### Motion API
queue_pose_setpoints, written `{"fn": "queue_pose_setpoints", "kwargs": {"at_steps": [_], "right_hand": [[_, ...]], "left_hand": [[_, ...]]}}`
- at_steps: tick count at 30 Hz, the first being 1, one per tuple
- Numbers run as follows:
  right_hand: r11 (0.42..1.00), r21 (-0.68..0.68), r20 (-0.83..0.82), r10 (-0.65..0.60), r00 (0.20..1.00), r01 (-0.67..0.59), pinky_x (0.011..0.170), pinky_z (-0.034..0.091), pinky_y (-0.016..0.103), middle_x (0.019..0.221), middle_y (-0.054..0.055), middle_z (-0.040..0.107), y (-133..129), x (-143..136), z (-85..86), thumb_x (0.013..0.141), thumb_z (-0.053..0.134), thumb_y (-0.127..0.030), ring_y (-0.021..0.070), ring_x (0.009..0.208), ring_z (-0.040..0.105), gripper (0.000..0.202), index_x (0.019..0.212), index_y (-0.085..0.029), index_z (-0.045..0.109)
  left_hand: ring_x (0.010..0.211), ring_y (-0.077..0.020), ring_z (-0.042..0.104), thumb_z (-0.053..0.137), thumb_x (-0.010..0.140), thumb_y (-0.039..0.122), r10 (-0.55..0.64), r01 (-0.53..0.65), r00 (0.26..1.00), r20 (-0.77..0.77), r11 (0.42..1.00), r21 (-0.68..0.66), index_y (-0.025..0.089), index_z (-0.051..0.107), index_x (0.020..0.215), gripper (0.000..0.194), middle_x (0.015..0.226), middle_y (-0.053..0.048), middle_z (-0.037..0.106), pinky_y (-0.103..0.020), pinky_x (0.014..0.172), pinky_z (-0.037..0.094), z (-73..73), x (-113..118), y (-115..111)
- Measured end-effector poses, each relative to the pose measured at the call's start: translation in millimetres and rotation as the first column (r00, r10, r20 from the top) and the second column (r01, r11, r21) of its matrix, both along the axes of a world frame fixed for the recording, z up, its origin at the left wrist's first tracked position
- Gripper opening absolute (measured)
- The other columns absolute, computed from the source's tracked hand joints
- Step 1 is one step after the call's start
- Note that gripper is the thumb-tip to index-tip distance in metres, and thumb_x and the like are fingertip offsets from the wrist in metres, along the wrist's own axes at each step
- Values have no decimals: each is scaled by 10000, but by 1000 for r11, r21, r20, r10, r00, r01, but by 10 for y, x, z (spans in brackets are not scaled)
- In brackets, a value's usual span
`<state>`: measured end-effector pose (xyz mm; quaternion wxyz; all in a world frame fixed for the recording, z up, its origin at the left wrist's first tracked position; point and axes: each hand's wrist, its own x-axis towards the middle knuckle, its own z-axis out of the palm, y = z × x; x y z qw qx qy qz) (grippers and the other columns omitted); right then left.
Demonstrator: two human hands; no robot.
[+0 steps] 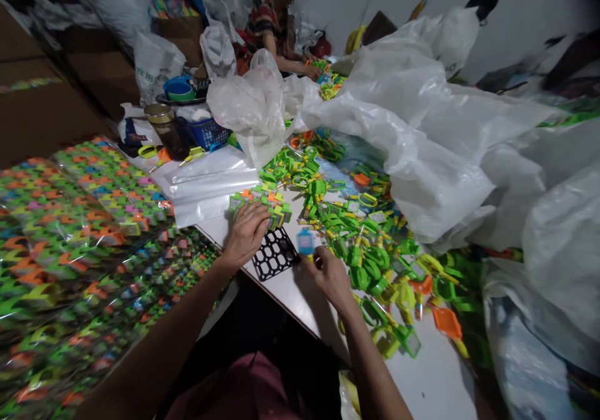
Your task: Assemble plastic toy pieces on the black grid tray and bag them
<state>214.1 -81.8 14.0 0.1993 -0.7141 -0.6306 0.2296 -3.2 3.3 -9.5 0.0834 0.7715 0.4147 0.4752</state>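
A black plastic rack with rows of holes lies at the table's near edge; its far part is filled with green and orange plastic pieces. My left hand rests on these pieces, fingers stretched over their tops. Just right of the rack, my right hand pinches a small blue-topped plastic piece with a yellow lower part. It is held upright, slightly blurred, and my fingers hide its lower end. Beside this hand spreads a loose heap of green plastic pieces with yellow stems, some orange among them.
Clear plastic sheets lie beyond my left hand. Large white plastic bags cover the heap's far side. Wrapped rows of colourful pieces fill the left. A blue basket and a jar stand behind. Another person sits at the back.
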Motion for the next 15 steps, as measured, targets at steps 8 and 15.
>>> {"fn": "queue_pose_setpoints", "kwargs": {"at_steps": [8,15], "right_hand": [[993,119,-616,89,783,-19,717,487,302,801,50,677,291,-730,-527,780,583,-423,195,735,596,269,821,-163,635],[988,-27,-116,150,982,-154,759,499,336,925,116,682,401,-820,-501,815,522,-273,247,838,630,245,980,-148,653]], "left_hand": [[1298,-270,496,514,939,398,-106,105,990,-94,994,-15,185,627,1130,308,1245,-119,648,-528,1140,322,51,-92,-42],[1333,-328,445,644,826,534,-148,158,968,-202,987,32,202,624,1188,491,1302,-140,603,-552,1155,265,24,-135,-83]]}}
